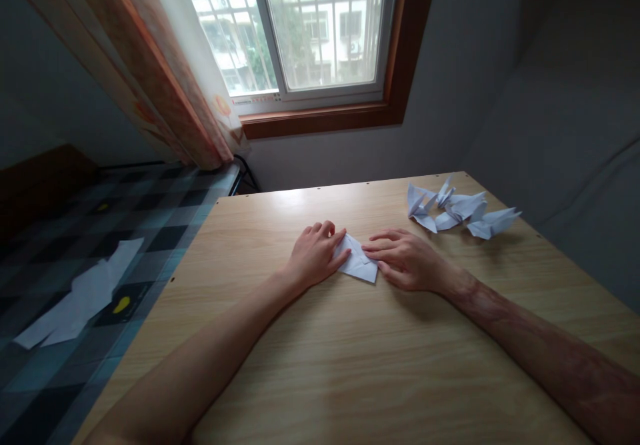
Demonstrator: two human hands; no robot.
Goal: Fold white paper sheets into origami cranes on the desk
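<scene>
A small folded white paper (pixel 359 262) lies flat on the wooden table (pixel 350 365), near its middle. My left hand (pixel 316 253) rests on the paper's left part, fingers curled and pressing down on it. My right hand (pixel 406 258) presses the paper's right edge with fingers held together and lying nearly flat. Both forearms stretch across the table toward the paper. The part of the paper under my fingers is hidden.
Several folded white paper cranes (pixel 457 210) sit in a heap at the table's far right. Left of the table is a bed with a dark checked cover (pixel 90 245) and loose white paper sheets (pixel 80 295). A curtain (pixel 165 78) and window (pixel 300 25) stand behind.
</scene>
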